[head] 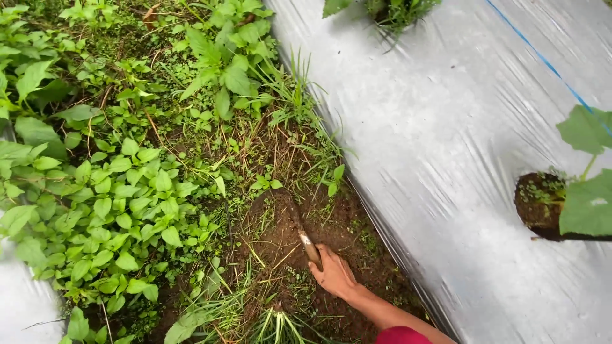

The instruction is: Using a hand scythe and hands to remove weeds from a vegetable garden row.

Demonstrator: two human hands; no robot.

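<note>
The fingers [320, 253] of the right hand [334, 274] are curled tight around the wooden handle of a small hand hoe [302, 234], with the knuckles turned up toward the camera. The tool runs up and to the left from the grip, and its dark, soil-caked blade [290, 207] lies down against the bare brown earth [331, 239] at the far end of a scraped patch; the blade's exact shape is hard to make out, as it blends with the dirt. The wrist and forearm [389, 313] reach in from the lower right, and a bit of red sleeve [403, 335] shows at the bottom edge. The left hand is out of the picture.

Around the hand the soil is loose and mostly cleared, with a few thin grass stems and dry stalks lying across it. To the left and above grows a thick mat of broad-leaved green weeds [121, 210], with tufts of grass [299, 108] along the border of the cleared strip. Just right of the hand, silver plastic mulch sheeting [446, 127] covers a raised bed and slopes away. A round planting hole [540, 204] in the sheet, well apart from the hand, holds dark soil and a young plant with large leaves [586, 204]. A thin blue line [542, 60] crosses the sheet at the upper right.
</note>
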